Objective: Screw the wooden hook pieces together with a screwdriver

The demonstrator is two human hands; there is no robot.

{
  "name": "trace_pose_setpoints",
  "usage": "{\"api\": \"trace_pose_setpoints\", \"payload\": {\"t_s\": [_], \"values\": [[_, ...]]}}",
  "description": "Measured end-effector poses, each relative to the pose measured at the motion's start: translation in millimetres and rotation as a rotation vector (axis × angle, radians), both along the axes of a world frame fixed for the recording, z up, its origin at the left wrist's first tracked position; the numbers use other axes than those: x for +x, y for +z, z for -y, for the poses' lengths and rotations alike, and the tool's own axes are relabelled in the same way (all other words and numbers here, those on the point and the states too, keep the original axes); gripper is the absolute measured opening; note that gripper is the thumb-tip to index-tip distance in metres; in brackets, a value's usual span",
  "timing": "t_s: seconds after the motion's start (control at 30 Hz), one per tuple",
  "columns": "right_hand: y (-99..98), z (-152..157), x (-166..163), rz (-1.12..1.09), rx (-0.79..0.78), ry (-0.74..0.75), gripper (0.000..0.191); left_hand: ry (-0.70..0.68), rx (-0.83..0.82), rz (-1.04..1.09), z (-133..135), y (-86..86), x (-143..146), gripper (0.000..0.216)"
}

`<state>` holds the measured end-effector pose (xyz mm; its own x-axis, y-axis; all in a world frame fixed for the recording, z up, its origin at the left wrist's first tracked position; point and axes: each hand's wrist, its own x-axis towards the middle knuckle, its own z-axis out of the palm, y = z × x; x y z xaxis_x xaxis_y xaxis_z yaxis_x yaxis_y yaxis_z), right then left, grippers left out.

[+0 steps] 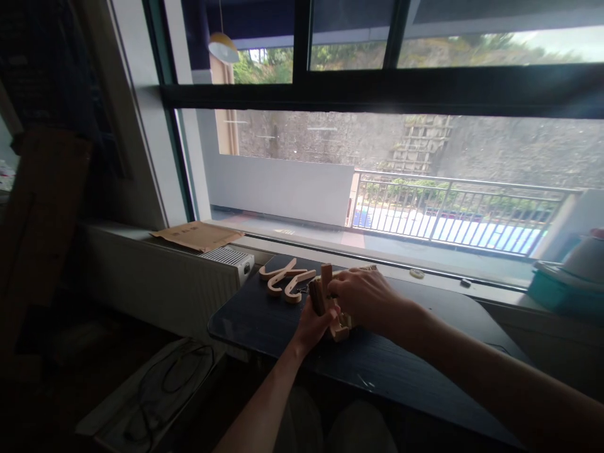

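Near the middle of the dark table [387, 349], my left hand [313, 325] is closed around a pale wooden hook [326, 274] held upright, together with a dark brown wooden strip [317, 298]. The hook's curved end shows below my fingers. My right hand [368, 294] reaches in from the right, its fingers pinched against the hook's near side; what they hold, if anything, is hidden. Behind and under the right hand lies a pale bundle [369, 268], mostly covered. Loose wooden hooks [302, 284] lie on the table to the left of my hands.
A radiator [163, 277] with a brown paper envelope [201, 235] on it stands left of the table. Along the windowsill are a tape roll [416, 274], a small dark object [465, 283] and a teal container [557, 289]. A cable [177, 371] lies at lower left.
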<state>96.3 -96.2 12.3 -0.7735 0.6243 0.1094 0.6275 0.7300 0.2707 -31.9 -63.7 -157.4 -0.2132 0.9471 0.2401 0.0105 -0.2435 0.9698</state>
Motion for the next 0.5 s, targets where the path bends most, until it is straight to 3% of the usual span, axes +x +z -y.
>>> {"api": "trace_pose_setpoints", "payload": {"t_s": [0.17, 0.4, 0.5], "values": [[-1.7, -1, -5, -0.002, -0.066, 0.016, 0.008, 0.014, -0.014, -0.027, -4, -6.3, -2, 0.055], [-23.0, -9, 9, -0.246, -0.140, -0.259, 0.026, 0.057, -0.046, -0.096, -8, -12.5, -3, 0.050], [-21.3, -7, 10, -0.251, -0.140, -0.261, 0.027, 0.074, -0.074, -0.106, -5, -6.2, -2, 0.047]]}}
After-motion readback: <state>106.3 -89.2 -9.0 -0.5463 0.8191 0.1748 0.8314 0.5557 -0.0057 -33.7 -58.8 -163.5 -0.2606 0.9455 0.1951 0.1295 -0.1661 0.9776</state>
